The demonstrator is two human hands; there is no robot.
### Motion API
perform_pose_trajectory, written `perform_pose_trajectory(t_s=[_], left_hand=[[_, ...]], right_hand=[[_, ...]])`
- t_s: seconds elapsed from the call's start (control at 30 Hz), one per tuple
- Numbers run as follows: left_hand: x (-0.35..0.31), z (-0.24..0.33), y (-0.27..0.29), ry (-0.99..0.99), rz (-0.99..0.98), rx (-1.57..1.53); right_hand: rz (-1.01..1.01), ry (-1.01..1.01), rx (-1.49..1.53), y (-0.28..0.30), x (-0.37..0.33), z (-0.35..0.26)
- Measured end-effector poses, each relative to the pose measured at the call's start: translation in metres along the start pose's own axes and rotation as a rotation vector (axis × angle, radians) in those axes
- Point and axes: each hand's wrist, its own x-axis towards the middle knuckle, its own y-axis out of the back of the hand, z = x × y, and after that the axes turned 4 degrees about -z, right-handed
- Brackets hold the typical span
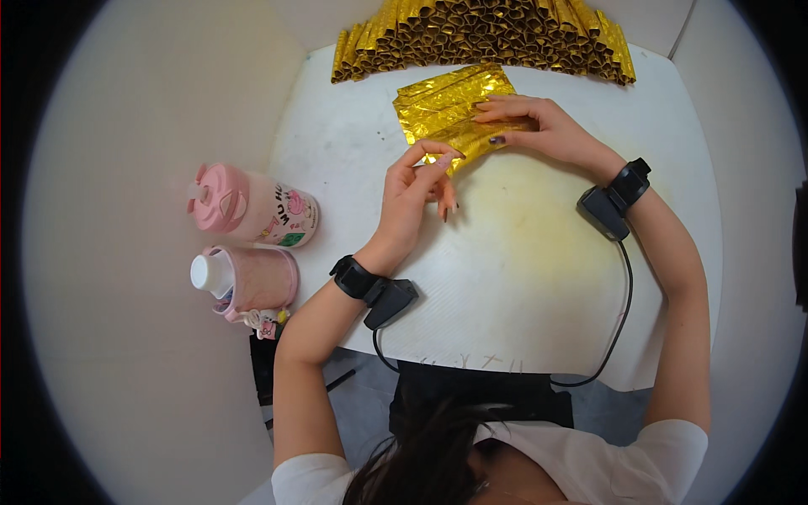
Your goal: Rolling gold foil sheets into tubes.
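Gold foil sheet [446, 97] lies on the tabletop [497, 286], nearside of the rolled-tube pile [497, 38]; likely light, flimsy, slippery, best taken by its edges. Left hand [406, 195] pinches its edge farthest from the pile; right hand [545, 128], half-curled, holds it between thumb and fingers.

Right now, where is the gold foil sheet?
In the head view, the gold foil sheet is at upper centre on the white table, below the gold tubes, the left hand at its lower end, the right hand at its right.
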Motion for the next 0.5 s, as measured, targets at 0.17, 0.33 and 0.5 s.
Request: perform_pose_trajectory(t_s=[0.17, 0.33, 0.5], left_hand=[[-0.002, 0.002, 0.0, -0.006, -0.002, 0.041], [0.0, 0.002, -0.001, 0.008, -0.032, 0.072], [-0.001, 0.0, -0.002, 0.014, -0.085, 0.163]], right_hand=[[0.077, -0.19, 0.322, 0.005, 0.0, 0.013], [0.092, -0.201, 0.333, 0.008, -0.001, 0.013], [0.095, -0.239, 0.363, 0.007, -0.001, 0.012]])
